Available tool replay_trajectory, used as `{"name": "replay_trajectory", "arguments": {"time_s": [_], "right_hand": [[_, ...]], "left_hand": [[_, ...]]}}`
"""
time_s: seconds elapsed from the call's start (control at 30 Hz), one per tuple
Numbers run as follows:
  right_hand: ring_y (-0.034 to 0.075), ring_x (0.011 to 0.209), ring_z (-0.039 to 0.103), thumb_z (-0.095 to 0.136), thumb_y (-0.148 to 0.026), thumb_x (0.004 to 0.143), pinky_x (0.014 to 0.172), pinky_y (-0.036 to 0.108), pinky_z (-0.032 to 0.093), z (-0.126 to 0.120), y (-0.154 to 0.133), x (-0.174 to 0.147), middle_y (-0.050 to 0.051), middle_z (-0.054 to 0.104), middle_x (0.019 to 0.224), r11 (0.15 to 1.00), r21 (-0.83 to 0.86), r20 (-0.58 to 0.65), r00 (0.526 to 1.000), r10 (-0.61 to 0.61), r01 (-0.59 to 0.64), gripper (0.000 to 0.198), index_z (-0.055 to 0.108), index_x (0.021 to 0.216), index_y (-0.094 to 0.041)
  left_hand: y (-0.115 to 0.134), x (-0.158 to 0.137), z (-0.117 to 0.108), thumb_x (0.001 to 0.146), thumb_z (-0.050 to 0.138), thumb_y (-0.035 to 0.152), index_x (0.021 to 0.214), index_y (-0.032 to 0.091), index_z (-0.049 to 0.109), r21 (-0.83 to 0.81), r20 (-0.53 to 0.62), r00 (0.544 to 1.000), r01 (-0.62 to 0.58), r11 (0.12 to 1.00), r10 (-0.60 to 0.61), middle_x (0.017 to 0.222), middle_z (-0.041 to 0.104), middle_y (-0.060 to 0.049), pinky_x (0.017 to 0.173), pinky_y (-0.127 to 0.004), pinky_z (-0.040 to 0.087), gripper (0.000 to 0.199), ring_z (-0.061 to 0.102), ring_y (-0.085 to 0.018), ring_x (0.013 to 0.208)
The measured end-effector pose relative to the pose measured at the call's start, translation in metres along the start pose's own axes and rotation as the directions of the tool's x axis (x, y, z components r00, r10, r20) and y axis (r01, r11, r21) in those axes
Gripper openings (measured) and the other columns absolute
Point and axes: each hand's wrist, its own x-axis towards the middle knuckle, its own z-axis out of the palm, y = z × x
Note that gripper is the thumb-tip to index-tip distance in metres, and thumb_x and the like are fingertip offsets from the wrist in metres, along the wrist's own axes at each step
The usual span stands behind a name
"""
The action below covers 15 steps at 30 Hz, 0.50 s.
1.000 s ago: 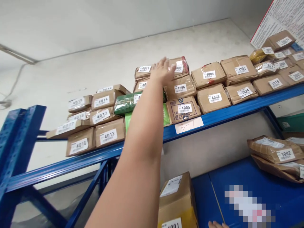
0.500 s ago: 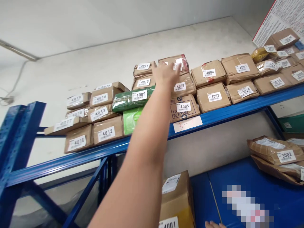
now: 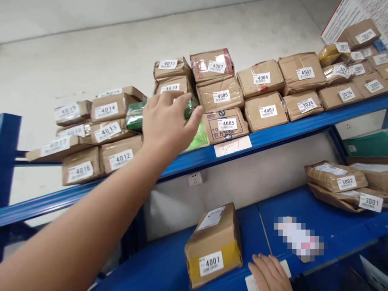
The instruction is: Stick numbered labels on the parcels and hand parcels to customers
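My left hand [image 3: 169, 121] is raised to the upper shelf, fingers spread and thumb out to the right. It covers the middle of a parcel in green plastic wrap [image 3: 135, 116]; whether it touches that parcel cannot be told. Under the hand, part of a bright green packet [image 3: 198, 138] shows. Carton 4010 [image 3: 170, 88] sits just above the fingers, with carton 4011 [image 3: 169, 66] on top. Low in the view, my right hand [image 3: 269, 273] lies on the front edge of the lower blue shelf with its fingers stretched out. Carton 4001 [image 3: 214, 246] stands left of it.
Several labelled cartons, such as 4005 [image 3: 226, 125] and 4012 [image 3: 121, 155], are stacked along the upper shelf beam [image 3: 273, 129]. On the lower shelf lie a blurred-out item [image 3: 300, 238] and flat brown parcel 3002 [image 3: 336, 176]. A blue upright [image 3: 9, 157] stands at left.
My left hand has moved down and left, from in front of carton 4007 to the green parcel. The view has tilted down and shifted right, so more of my right hand shows.
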Motion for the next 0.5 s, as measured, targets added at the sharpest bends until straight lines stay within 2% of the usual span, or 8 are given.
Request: {"name": "replay_trajectory", "arguments": {"time_s": [0.07,0.13,0.17,0.23,0.3,0.37,0.43,0.5], "right_hand": [[0.017,0.093,0.072,0.038,-0.039,0.098,0.084,0.026,0.056,-0.026,0.008,0.006,0.003,0.077,0.103,0.995,0.09,0.069,0.997,-0.039,0.033,0.037,0.069,0.108,-0.021],[0.02,0.103,0.07,0.039,-0.041,0.097,0.091,0.031,0.054,-0.061,0.021,0.008,0.004,0.075,0.112,0.988,0.13,0.159,0.986,0.06,-0.081,0.034,0.067,0.109,-0.026],[0.021,0.109,0.067,0.042,-0.04,0.097,0.095,0.033,0.053,-0.08,0.031,0.008,0.005,0.073,0.117,0.978,0.109,0.208,0.966,0.151,-0.176,0.03,0.065,0.111,-0.027],[0.027,0.119,0.062,0.049,-0.041,0.094,0.097,0.039,0.052,-0.116,0.058,0.01,0.012,0.066,0.128,0.926,-0.018,0.296,0.883,0.366,-0.377,0.041,0.053,0.131,-0.024],[0.035,0.116,0.061,0.044,-0.052,0.094,0.089,0.047,0.054,-0.139,0.09,0.021,0.022,0.061,0.13,0.832,-0.225,0.415,0.723,0.553,-0.508,0.071,0.031,0.149,-0.01],[0.04,0.101,0.065,0.036,-0.059,0.093,0.074,0.049,0.055,-0.143,0.116,0.04,0.027,0.067,0.112,0.762,-0.413,0.579,0.502,0.643,-0.499,0.082,0.025,0.151,-0.002],[0.042,0.098,0.065,0.038,-0.063,0.091,0.071,0.047,0.052,-0.134,0.13,0.063,0.027,0.068,0.106,0.771,-0.493,0.731,0.29,0.618,-0.402,0.088,0.027,0.151,0.0],[0.043,0.102,0.064,0.045,-0.065,0.087,0.075,0.046,0.05,-0.121,0.132,0.087,0.029,0.067,0.109,0.811,-0.49,0.816,0.158,0.556,-0.32,0.091,0.031,0.149,0.001]], "left_hand": [[0.001,-0.059,-0.012,0.08,0.038,0.055,0.131,0.051,0.057,-0.212,-0.083,0.996,-0.038,0.977,0.021,0.135,0.058,0.004,0.116,-0.052,0.034,0.054,0.047,-0.033,0.133],[-0.006,-0.13,-0.016,0.075,0.047,0.052,0.123,0.075,0.047,-0.331,-0.068,0.997,0.022,0.943,-0.047,0.134,0.055,0.017,0.114,-0.054,0.035,0.053,0.046,-0.035,0.133],[-0.01,-0.168,-0.014,0.071,0.053,0.051,0.125,0.073,0.046,-0.33,0.035,0.993,0.116,0.937,-0.11,0.14,0.051,0.017,0.112,-0.058,0.037,0.059,0.045,-0.038,0.134],[-0.014,-0.239,-0.003,0.07,0.061,0.049,0.139,0.053,0.047,-0.233,0.224,0.94,0.306,0.923,-0.256,0.15,0.04,0.001,0.112,-0.066,0.035,0.071,0.038,-0.043,0.139],[-0.007,-0.294,0.015,0.07,0.065,0.052,0.147,0.036,0.04,-0.134,0.315,0.879,0.414,0.9,-0.357,0.156,0.026,-0.012,0.112,-0.065,0.034,0.083,0.025,-0.043,0.146],[0.012,-0.326,0.033,0.067,0.07,0.054,0.148,0.028,0.034,-0.075,0.302,0.844,0.483,0.872,-0.442,0.158,0.014,-0.019,0.114,-0.064,0.031,0.091,0.013,-0.042,0.15],[0.035,-0.336,0.049,0.062,0.076,0.055,0.148,0.026,0.029,-0.027,0.282,0.793,0.57,0.821,-0.541,0.159,0.005,-0.022,0.115,-0.066,0.026,0.102,0.006,-0.044,0.15],[0.054,-0.331,0.061,0.058,0.08,0.055,0.147,0.028,0.027,0.021,0.285,0.724,0.65,0.759,-0.628,0.159,0.003,-0.023,0.112,-0.072,0.022,0.107,0.004,-0.047,0.149]]}}
